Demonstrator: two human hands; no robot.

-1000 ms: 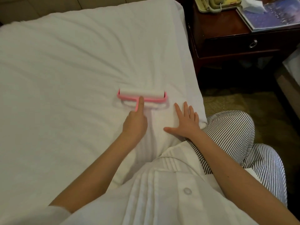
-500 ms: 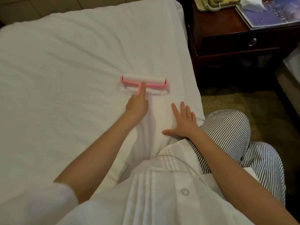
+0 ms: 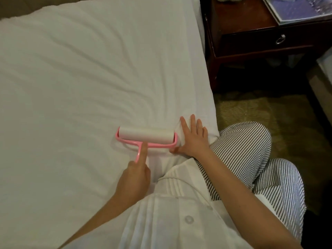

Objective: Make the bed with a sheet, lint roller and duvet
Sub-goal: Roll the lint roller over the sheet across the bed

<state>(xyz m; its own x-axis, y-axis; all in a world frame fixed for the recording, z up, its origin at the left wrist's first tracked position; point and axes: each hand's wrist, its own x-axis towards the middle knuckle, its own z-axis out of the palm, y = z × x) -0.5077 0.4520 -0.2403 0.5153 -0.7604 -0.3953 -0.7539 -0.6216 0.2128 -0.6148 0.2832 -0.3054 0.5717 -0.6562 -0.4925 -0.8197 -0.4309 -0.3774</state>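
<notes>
the left hand (image 3: 133, 178) curls round the pink handle of the lint roller (image 3: 146, 136), index finger straight along it. the right hand (image 3: 193, 139) lies flat, fingers spread, on the white sheet (image 3: 80, 78), touching the roller's 3 o'clock end. the roller rests on the creased sheet near the bed's edge. at 1 o'clock stands a dark nightstand (image 3: 251, 24); at 3 o'clock, patterned carpet (image 3: 251, 108).
</notes>
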